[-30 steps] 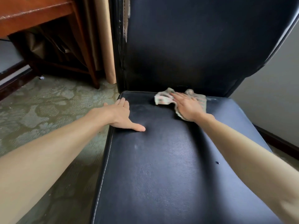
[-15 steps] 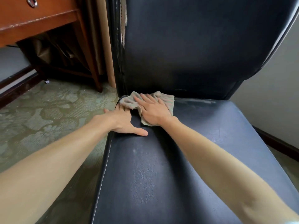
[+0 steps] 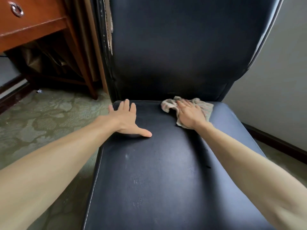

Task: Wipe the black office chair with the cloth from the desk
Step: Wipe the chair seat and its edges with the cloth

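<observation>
Right hand (image 3: 191, 114) is laid flat on the crumpled cloth (image 3: 168, 105), fingers straight and a little blurred, so the cloth is pressed down rather than gripped. The cloth lies at about one o'clock on the seat (image 3: 166, 171) of the black office chair (image 3: 174, 47), just in front of the backrest. Left hand (image 3: 126, 118) is spread flat at eleven o'clock on the seat, holding nothing, and appears to be used as a brace. The step in hand is judged to be wiping the rear strip of the seat. Faint pale smudges are seen toward six o'clock, so passes drawn nearer the front edge would be called for, with even pressure. A wooden desk (image 3: 33, 27) with a ring pull (image 3: 16, 9) is seen at ten o'clock, above patterned carpet (image 3: 41, 117)
</observation>
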`<state>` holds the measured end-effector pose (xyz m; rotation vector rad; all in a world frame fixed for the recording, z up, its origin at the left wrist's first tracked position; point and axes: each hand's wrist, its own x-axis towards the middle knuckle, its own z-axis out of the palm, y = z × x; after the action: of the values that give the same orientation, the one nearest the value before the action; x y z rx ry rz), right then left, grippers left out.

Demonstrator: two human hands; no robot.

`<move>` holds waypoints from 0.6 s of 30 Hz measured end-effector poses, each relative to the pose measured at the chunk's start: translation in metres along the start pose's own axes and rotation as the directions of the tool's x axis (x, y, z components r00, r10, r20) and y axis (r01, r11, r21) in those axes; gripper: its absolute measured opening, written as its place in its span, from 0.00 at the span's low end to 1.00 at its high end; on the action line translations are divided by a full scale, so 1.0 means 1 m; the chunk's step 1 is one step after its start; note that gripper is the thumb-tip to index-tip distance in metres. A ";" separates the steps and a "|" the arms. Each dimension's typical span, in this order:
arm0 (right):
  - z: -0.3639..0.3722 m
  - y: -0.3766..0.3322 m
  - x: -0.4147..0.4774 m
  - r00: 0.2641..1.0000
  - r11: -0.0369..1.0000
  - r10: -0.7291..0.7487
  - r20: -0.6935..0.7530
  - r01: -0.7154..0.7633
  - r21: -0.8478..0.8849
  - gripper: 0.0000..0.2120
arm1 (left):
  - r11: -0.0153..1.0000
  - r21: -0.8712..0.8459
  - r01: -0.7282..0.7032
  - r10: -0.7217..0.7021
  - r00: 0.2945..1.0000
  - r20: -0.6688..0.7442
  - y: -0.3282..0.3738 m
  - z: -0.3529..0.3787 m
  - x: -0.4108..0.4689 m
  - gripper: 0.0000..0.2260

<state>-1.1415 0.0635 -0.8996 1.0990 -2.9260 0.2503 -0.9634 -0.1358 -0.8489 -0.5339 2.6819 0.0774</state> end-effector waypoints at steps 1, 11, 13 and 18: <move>0.003 -0.015 0.003 0.999 0.999 -0.047 -0.008 0.047 0.009 0.23 | 0.999 -0.001 -0.032 0.032 0.999 -0.007 0.007 0.001 0.004 0.68; 0.012 -0.038 0.017 0.981 0.980 -0.194 0.027 0.193 0.049 0.23 | 0.998 -0.049 -0.046 0.050 0.994 0.095 0.028 -0.001 0.027 0.77; 0.008 -0.012 0.010 0.986 0.986 -0.166 0.001 0.166 0.021 0.22 | 0.998 -0.041 -0.042 0.046 0.994 0.104 0.028 -0.002 0.027 0.78; -0.013 0.062 -0.015 0.997 0.996 -0.057 -0.054 0.052 -0.078 0.23 | 0.998 0.011 -0.069 0.067 0.992 0.108 0.029 -0.005 0.027 0.77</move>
<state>-1.1711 0.1212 -0.8968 1.1398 -2.8265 0.1636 -0.9984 -0.1194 -0.8559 -0.4211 2.5937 0.1022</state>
